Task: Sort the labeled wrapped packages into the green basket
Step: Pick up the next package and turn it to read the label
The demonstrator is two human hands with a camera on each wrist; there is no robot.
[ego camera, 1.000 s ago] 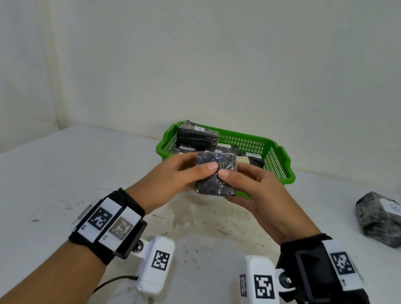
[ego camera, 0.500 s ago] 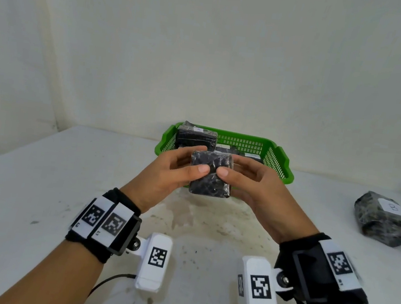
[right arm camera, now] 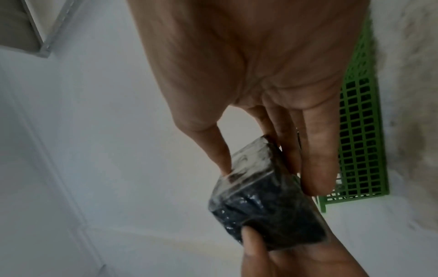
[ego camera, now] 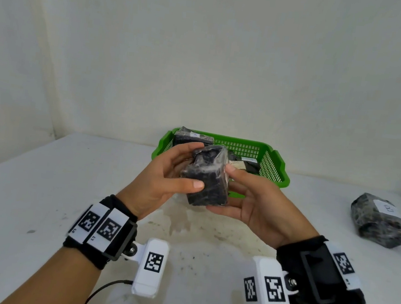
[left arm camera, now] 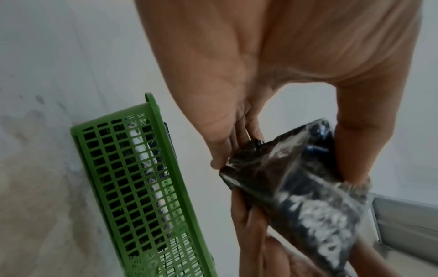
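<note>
Both hands hold one dark wrapped package (ego camera: 207, 178) in the air just in front of the green basket (ego camera: 272, 164). My left hand (ego camera: 166, 175) grips its left side, thumb across the near face and fingers over the top. My right hand (ego camera: 251, 201) cups it from the right and below, thumb on its right edge. The left wrist view shows the package (left arm camera: 303, 187) pinched between thumb and fingers beside the basket (left arm camera: 132, 183). In the right wrist view the package (right arm camera: 263, 202) sits between thumb and fingers. No label shows on it. Several wrapped packages (ego camera: 193, 138) lie inside the basket.
Another dark wrapped package with a white label (ego camera: 380, 219) lies on the white table (ego camera: 39, 182) at the right. The basket stands at the table's far edge against a pale wall. A cable (ego camera: 104, 291) trails near my left forearm.
The package has been turned and tilted in both hands, its top now tipped away toward the basket. My right hand has shifted lower, under the package.
</note>
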